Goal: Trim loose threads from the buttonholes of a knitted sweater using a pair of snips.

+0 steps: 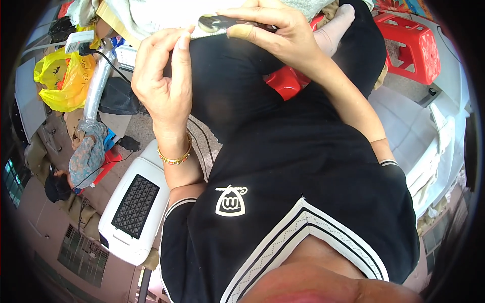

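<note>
Head view: left hand (pixel 164 83) raised at upper left of centre, thumb and forefinger brought narrowly together, pinching the edge of a white cloth (pixel 156 15). Right hand (pixel 283 35) opposite, fingers closed around a small dark tool (pixel 222 22) with a rounded, shiny end; exact kind of tool cannot be told. A yellowish wrap (pixel 240 32) covers the tip of the right thumb. The tool lies between the two hands, its rounded end just beside the left fingertips and over the ribbed edge of the cloth. Cloth itself sits at the top of the view, above the lap, and runs out past the upper rim. A bracelet (pixel 174 157) circles the left wrist. Wearer dressed in a black shirt (pixel 313 161) with a striped collar, and dark trousers (pixel 227 86); part of a red seat (pixel 285 88) shows between the legs, and a pale sock (pixel 336 28) near the right forearm. Surroundings, left side: yellow plastic bag (pixel 68 81), white power strip (pixel 81 39) with a black plug in it, and, lower, a white box (pixel 134 209) with a black grid panel. Farther left, a co-worker in a patterned top (pixel 87 159), near a patch of red. Right side: a red stool (pixel 417 53), tilted in the fisheye, well apart from both hands
</note>
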{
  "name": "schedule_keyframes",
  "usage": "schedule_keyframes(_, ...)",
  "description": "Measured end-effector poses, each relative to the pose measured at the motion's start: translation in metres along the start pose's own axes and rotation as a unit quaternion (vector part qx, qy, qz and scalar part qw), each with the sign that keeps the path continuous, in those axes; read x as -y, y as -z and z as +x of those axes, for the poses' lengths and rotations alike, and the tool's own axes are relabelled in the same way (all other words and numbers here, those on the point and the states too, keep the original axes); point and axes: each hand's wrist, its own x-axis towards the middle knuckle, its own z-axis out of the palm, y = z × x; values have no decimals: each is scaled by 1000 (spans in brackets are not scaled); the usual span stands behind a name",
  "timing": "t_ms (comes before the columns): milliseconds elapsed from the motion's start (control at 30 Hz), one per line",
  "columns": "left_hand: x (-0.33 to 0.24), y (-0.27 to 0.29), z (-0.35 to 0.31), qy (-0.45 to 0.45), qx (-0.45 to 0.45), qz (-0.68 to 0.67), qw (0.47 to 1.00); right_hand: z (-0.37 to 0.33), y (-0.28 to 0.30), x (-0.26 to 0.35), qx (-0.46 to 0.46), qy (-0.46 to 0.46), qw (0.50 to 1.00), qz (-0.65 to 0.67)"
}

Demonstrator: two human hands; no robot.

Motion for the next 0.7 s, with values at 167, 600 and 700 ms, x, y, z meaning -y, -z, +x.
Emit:
schedule_keyframes(167, 0, 1, -1, -1, -8, 1, 1000, 2, -2, 4, -2, -19, 1000, 11)
schedule_keyframes(600, -1, 0, 1, -1, 0, 10, 1000, -4, -4, 6, -12, -27, 999, 25)
schedule_keyframes(700, -5, 3, 2, 11, 22, 19, 1000, -10, -8, 5, -49, -142, 987, 57)
